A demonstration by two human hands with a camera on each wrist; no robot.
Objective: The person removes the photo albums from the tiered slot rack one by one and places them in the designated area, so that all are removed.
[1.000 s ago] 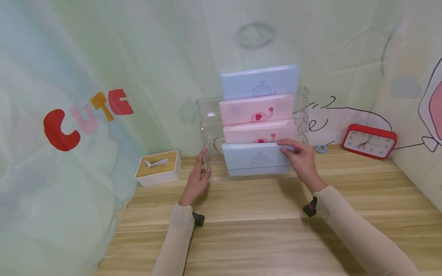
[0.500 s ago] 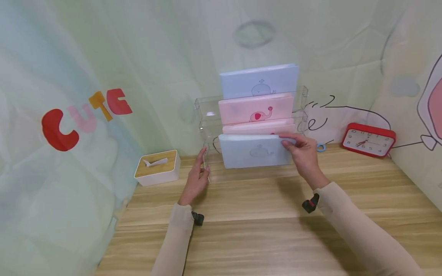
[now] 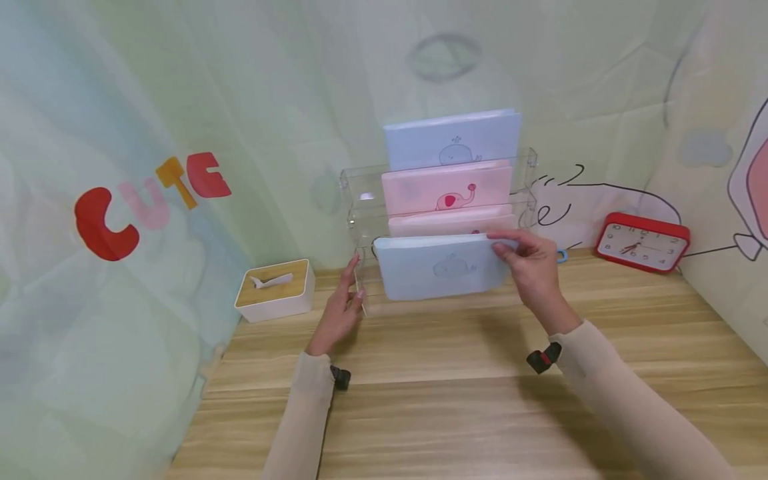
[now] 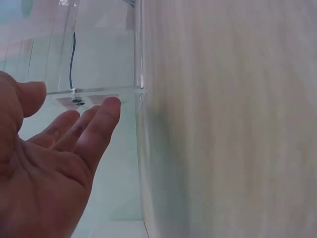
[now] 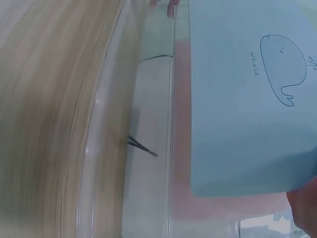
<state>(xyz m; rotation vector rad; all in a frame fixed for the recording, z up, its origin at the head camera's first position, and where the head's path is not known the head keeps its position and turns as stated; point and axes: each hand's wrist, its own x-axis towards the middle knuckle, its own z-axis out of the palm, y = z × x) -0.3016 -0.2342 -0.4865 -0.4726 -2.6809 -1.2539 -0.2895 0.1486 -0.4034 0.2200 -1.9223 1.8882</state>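
A pale blue, whale-printed paper booklet (image 3: 441, 275) is held in front of the lowest tier of a clear, tiered plastic rack (image 3: 367, 215), its lower edge hanging above the wooden tabletop (image 3: 420, 413) and apart from it. At two o'clock on the booklet, its top corner is pinched by the right hand (image 3: 534, 270), the thumb placed on the front and a finger over the top edge. Toward eight o'clock, the rack's side panel is met by the left hand (image 3: 339, 317), whose fingers are nearly straight and wrapped around nothing; how firmly the panel is pressed cannot be told. At twelve o'clock, behind the booklet, a lower pink booklet (image 3: 414, 227), an upper pink booklet with a red elephant (image 3: 414, 192) and a deeper blue whale booklet (image 3: 417, 143) are stacked in rising tiers. A white box with a wooden lid (image 3: 276, 297) is set at nine o'clock, a red rectangular clock (image 3: 642, 243) at three. The step in hand is judged to be the handling of the front booklet at the lowest tier, with the rack steadied; the next move seems to call for a firm corner pinch, the lower edge being guided free of the clear front lip.
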